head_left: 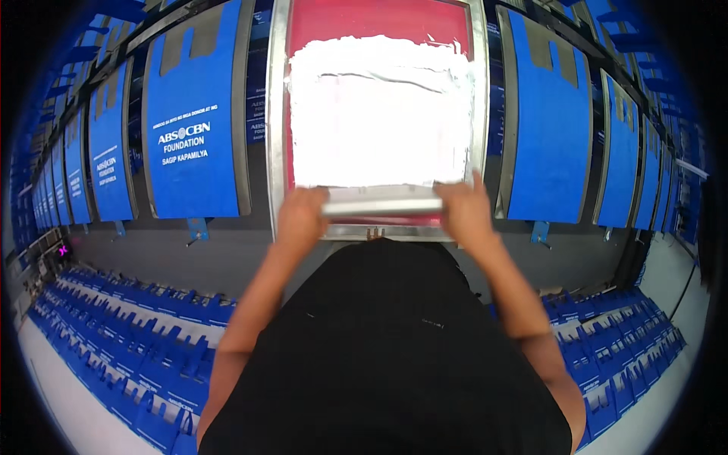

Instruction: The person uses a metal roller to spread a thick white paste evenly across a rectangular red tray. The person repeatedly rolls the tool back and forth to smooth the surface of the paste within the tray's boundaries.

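Observation:
Both my hands grip a squeegee [383,206] with a pale metal bar, one at each end. My left hand [303,216] is closed round its left end, and my right hand [464,212] is closed round its right end. The squeegee lies across the near part of a screen printing frame [279,98] with metal edges. Beyond the bar, thick white ink [379,125] covers most of the mesh, with a ragged far edge. Red mesh [364,19] shows at the far end. What lies under the frame is hidden.
Blue bags on boards stand either side of the frame: a printed bag [189,121] at left, a bag without visible print [552,129] at right. More continue outward in rows. Behind me, several rows of blue bags [136,349] lie on the pale floor [68,394].

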`<state>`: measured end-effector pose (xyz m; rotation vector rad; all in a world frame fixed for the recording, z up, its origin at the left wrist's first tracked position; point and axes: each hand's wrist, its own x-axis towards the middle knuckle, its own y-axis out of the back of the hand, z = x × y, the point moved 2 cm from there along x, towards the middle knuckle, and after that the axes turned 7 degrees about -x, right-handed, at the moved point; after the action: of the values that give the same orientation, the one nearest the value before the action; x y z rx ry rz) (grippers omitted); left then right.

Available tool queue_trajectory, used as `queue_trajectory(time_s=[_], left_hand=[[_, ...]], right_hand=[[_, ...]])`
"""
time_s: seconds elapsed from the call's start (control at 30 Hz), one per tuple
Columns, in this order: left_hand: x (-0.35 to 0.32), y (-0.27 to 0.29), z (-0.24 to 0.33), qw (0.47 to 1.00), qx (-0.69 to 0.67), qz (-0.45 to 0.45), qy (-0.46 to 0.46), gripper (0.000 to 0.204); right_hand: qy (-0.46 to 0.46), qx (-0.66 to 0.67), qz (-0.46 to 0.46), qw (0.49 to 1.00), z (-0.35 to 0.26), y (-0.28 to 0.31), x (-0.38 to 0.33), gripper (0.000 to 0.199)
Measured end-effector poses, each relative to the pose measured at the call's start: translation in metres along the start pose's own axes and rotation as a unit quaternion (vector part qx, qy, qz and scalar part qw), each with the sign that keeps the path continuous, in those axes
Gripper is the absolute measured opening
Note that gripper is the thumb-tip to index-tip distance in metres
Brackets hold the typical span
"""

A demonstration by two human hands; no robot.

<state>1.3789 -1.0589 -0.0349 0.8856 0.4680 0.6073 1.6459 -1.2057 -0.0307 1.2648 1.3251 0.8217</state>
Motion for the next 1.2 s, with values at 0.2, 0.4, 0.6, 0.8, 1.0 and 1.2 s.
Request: queue_trajectory(time_s=[0.2,0.4,0.6,0.8,1.0,1.2], left_hand=[[0.13,0.013,-0.032,0.996,0.063,-0.002,0.069,0.036],[0.199,0.056,-0.041,0.996,0.085,0.007,0.024,0.029],[0.007,0.004,-0.004,0.999,-0.001,-0.004,-0.036,0.042],[0.131,0.011,-0.034,0.999,0.045,0.02,0.0,0.027],[0.251,0.069,-0.037,0.996,0.082,-0.021,0.017,0.045],[0.184,0.113,0.005,0.897,0.141,0.387,-0.158,0.051]], right_hand=[[-0.016,-0.106,0.055,0.993,0.053,-0.013,0.113,0.032],[-0.052,-0.056,0.023,0.997,0.066,0.052,0.182,0.038],[-0.018,0.02,0.014,1.0,-0.003,-0.001,-0.004,0.036],[-0.041,-0.071,0.016,0.997,0.044,0.0,0.106,0.037],[-0.041,-0.055,-0.013,0.998,0.092,0.061,0.226,0.05],[-0.024,-0.017,-0.035,0.999,0.097,0.123,0.246,0.057]])
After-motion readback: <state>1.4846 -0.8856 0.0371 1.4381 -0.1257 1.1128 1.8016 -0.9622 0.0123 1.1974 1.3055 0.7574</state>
